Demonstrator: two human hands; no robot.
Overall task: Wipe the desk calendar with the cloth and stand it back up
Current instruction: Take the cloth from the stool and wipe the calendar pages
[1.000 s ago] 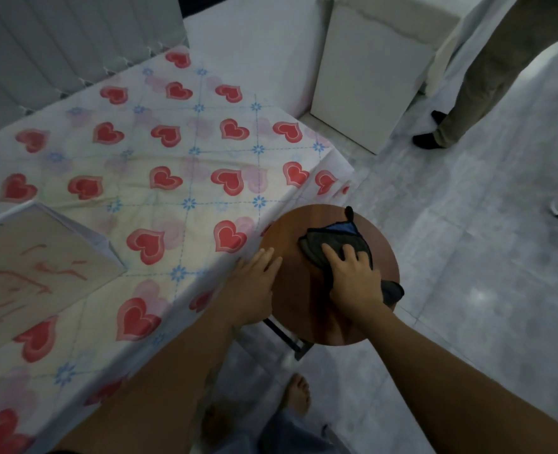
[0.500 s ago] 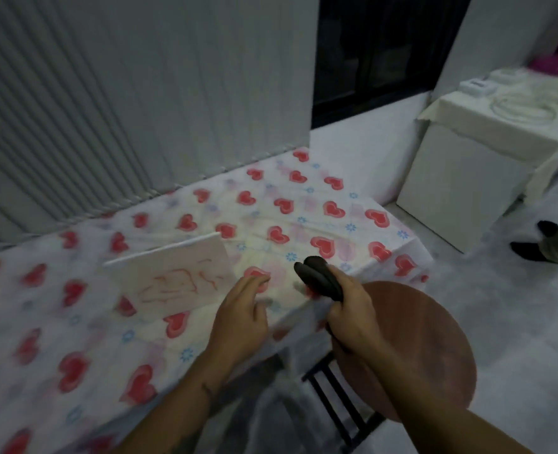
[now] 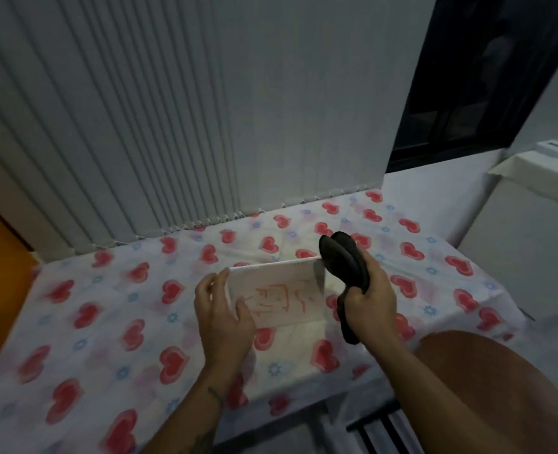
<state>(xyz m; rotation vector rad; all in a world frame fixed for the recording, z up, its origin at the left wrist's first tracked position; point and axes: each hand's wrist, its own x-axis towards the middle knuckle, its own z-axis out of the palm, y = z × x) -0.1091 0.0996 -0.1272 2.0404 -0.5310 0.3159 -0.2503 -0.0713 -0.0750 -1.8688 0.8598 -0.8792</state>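
The desk calendar (image 3: 281,294), white with red markings on its front, stands upright in the middle of the table (image 3: 114,322) with the heart-patterned cover. My left hand (image 3: 220,314) grips its left edge, thumb on the front face and fingers behind. My right hand (image 3: 371,298) holds a dark bunched cloth (image 3: 344,262) just beside the calendar's upper right corner; whether the cloth touches it I cannot tell. A tail of the cloth hangs below my fist.
A round brown stool (image 3: 500,388) stands at the lower right, close to the table's front edge. White vertical blinds (image 3: 173,126) hang behind the table. A white cabinet (image 3: 533,240) stands at the right, with a dark window above.
My right hand lifted the cloth off the stool and carried it over the table to the calendar. My left hand moved from the table edge and took hold of the calendar's left side.
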